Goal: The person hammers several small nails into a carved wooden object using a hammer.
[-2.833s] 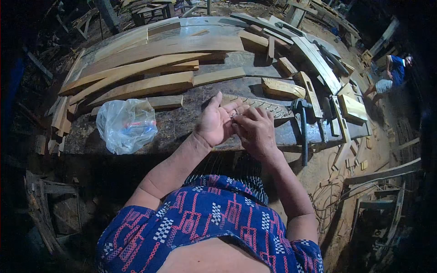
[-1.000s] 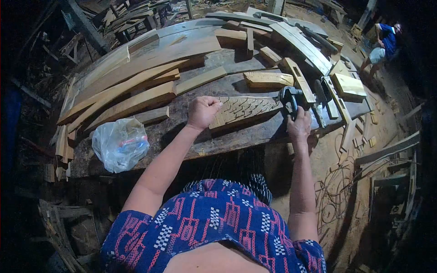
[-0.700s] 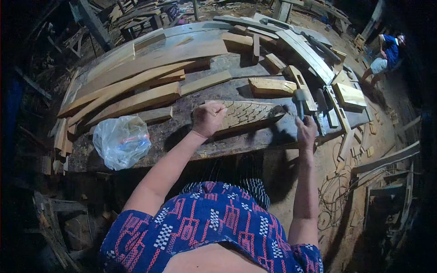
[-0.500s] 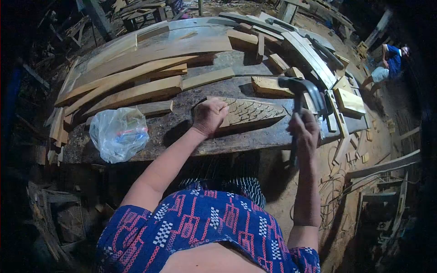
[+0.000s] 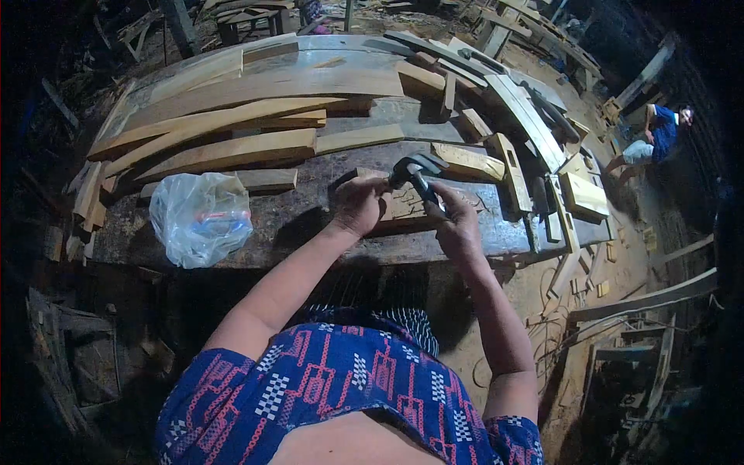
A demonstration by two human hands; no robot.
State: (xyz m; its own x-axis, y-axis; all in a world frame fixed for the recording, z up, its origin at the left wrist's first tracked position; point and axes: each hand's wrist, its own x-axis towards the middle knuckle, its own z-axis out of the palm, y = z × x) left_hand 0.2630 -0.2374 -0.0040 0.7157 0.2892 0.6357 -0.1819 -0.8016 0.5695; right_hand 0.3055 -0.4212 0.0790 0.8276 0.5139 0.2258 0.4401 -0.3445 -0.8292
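My right hand [image 5: 459,226] is wrapped round the handle of a claw hammer [image 5: 418,172], whose head is just above the left part of a wooden block [image 5: 407,211]. Dark marks cover the top of this block, which lies near the bench's front edge. My left hand [image 5: 360,205] is closed at the block's left end, its fingertips beside the hammer head. What those fingers hold, if anything, is too small to make out.
A clear plastic bag [image 5: 200,221] lies on the bench [image 5: 310,246] at the left. Long boards [image 5: 263,85] and offcuts cover its back and right side. A person in blue [image 5: 663,133] is at the far right.
The hammer has moved left and down, from right of the block to over its left part beside my left hand. The view has shifted slightly.
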